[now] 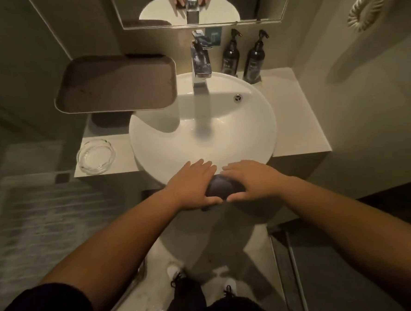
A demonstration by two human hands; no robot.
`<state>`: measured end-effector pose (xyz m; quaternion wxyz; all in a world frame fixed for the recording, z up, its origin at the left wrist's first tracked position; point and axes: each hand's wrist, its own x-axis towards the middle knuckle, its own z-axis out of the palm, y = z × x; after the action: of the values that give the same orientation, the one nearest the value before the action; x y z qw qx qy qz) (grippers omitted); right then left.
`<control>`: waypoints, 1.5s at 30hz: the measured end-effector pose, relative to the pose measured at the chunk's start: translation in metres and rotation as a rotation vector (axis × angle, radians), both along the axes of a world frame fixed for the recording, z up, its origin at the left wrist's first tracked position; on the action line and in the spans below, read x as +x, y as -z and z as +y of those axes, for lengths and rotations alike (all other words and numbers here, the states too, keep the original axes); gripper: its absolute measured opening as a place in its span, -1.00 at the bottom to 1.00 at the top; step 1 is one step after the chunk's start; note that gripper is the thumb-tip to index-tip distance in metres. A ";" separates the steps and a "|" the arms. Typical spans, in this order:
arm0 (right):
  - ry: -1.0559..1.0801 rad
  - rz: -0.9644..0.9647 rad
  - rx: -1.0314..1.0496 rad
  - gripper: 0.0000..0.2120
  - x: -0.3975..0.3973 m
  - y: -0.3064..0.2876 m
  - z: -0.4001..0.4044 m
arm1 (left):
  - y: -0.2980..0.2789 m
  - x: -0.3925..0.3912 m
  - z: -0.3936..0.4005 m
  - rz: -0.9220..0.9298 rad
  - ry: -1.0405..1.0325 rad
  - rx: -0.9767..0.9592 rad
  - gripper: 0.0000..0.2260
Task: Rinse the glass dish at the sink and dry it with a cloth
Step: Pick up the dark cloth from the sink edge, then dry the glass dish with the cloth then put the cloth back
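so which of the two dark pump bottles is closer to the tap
The left pump bottle, standing next to the tap; the other bottle stands further right, toward the wall.

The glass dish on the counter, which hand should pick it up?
Left, probably. The glass dish sits left of the basin, on the left hand side; the right hand would cross over. Both hold a dark cloth.

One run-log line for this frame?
left hand + right hand: holding dark cloth at sink front | glass dish: on counter, untouched
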<state>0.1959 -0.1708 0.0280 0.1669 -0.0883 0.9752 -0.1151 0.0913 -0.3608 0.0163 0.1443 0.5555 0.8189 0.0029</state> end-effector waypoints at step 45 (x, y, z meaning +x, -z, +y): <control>0.233 -0.515 -1.040 -0.76 -0.161 -0.058 -0.152 | -0.033 -0.079 -0.180 -0.938 -0.989 1.062 -0.85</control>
<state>0.0347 -0.3229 0.0856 0.3193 -0.0199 0.7222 -0.6132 0.0118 -0.5413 0.0498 0.1709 0.0707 0.7125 0.6768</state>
